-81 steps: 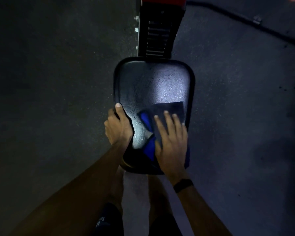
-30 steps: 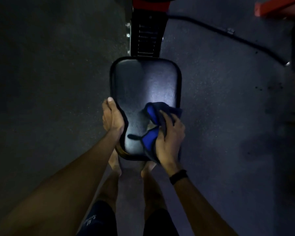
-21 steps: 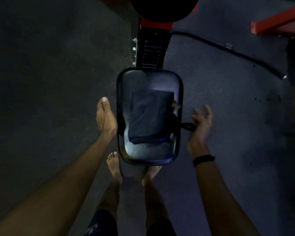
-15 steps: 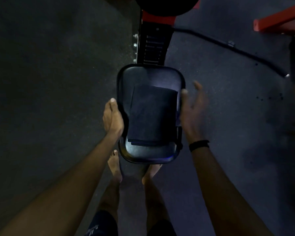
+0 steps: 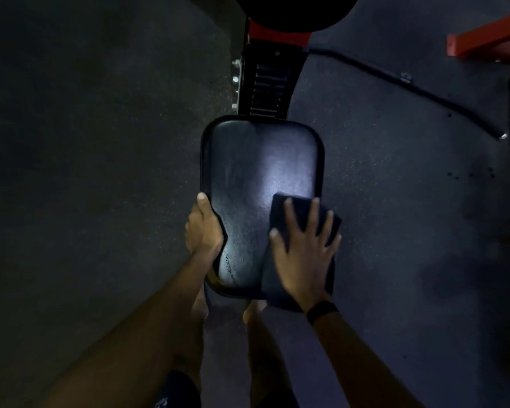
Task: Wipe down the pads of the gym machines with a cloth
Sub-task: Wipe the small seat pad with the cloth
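A black padded seat (image 5: pixel 256 172) of a gym machine lies below me, lit by a bright patch near its middle. My left hand (image 5: pixel 203 231) grips the seat's left edge, thumb on top. My right hand (image 5: pixel 304 251) lies flat with spread fingers on a dark folded cloth (image 5: pixel 292 207), pressing it onto the seat's near right part. The cloth hangs over the seat's right edge. A black band circles my right wrist.
The machine's black slotted post and red frame (image 5: pixel 268 81) rise beyond the seat. A dark cable (image 5: pixel 409 81) crosses the floor at upper right. Red bars (image 5: pixel 483 42) stand at far right. My bare feet are under the seat's near end.
The cloth was dropped flat on the middle of the seat with my right hand off it. Now my right hand presses it at the seat's near right side.
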Tool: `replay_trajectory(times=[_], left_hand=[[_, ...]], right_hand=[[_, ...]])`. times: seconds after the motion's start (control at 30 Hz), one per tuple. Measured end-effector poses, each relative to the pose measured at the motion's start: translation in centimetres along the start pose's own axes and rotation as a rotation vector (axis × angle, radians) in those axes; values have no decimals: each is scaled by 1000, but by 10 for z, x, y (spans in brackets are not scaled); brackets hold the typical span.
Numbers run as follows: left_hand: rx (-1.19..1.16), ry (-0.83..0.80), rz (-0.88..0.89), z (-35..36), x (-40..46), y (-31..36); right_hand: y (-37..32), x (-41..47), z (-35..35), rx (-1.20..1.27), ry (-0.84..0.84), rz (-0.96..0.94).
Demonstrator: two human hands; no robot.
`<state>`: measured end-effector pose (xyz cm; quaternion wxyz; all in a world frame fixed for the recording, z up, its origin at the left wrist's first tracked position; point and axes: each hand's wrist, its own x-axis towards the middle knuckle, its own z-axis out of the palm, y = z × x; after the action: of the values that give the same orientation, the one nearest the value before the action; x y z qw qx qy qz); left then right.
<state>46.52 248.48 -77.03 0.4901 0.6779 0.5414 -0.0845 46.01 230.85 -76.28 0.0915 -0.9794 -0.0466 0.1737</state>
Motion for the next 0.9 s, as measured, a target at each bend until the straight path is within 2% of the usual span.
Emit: replay_trajectory(times=[0.1, 0.2, 0.3, 0.37, 0.43, 0.53, 0.67, 0.7, 0.77, 0.83, 0.9], left_hand=[[79, 62, 24, 7, 2, 4], [111, 100, 28, 12, 7, 1], [91, 103, 21, 13, 3, -3], [58, 100, 49, 12, 2, -5], [34, 104, 43, 11, 0, -2], [59, 104, 14, 10, 2, 2], [42, 103, 13, 11, 2, 4], [38, 102, 9, 11, 2, 4], [26, 104, -7, 12, 2, 5], [25, 110, -6, 12, 1, 5], [26, 114, 1, 12, 0, 3]], right_hand=[[-7, 104, -22, 156, 82, 160], [-65, 174, -19, -4, 144, 178], [-108, 138, 3, -154, 124, -140], [-100, 84, 5, -160, 68, -325], [-68, 41, 5, -182, 27, -379], [-12, 21, 1, -100, 36, -197], [8, 106, -23, 286, 41, 108], [-1, 137, -27, 305, 58, 150], [-32, 185, -27, 165, 80, 186], [-67, 191, -18, -18, 112, 76], [-86, 153, -6, -104, 114, -158]])
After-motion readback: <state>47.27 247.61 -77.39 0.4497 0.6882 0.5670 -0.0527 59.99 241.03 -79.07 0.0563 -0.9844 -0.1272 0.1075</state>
